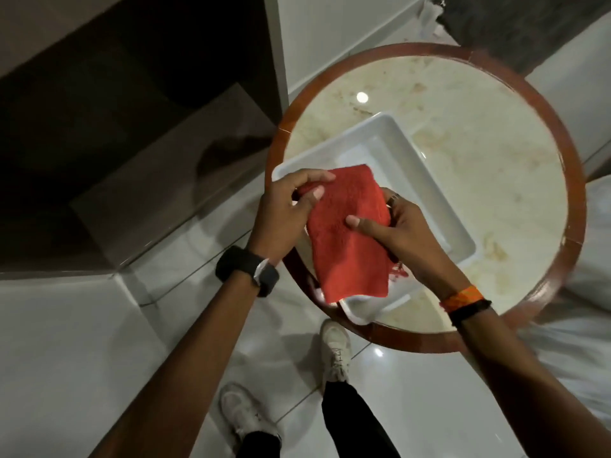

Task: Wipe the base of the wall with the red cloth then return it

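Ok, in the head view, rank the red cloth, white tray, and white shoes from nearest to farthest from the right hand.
1. red cloth: gripped by the right hand.
2. white tray: just beneath, on the round table.
3. white shoes: farthest, down on the floor.

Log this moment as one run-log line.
left hand: holds red cloth | right hand: holds same cloth | cloth: above white tray on round table | wall base: not being wiped

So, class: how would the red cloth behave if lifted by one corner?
The red cloth probably flops: its lower edge already hangs limp below both hands, over the white tray. Likely light and grippy rather than slippery, given its nubby towelling surface.
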The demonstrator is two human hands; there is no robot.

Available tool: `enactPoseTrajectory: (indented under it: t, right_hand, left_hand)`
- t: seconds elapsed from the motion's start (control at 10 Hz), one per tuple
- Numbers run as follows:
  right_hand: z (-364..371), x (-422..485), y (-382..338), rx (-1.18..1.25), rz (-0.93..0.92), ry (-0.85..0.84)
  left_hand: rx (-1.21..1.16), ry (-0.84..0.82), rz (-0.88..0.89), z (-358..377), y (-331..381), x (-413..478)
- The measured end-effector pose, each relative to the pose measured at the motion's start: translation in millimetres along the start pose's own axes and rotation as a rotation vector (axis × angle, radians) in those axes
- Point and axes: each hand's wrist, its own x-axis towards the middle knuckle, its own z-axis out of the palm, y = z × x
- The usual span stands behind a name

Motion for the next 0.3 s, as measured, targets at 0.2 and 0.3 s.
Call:
enactPoseTrajectory:
  t: [0.2,0.3]
  right_hand:
    - [17.7,39.9,25.2,-0.581,0.059,-0.008]
    - [29.3,41.5,26.5,-0.855,0.003,0.109]
  left_hand:
    - [1.127,-0.051,-0.018,28.7,-39.2,11.6]
    - [1.209,-0.037,-0.004,22.7,-49.3,7.1]
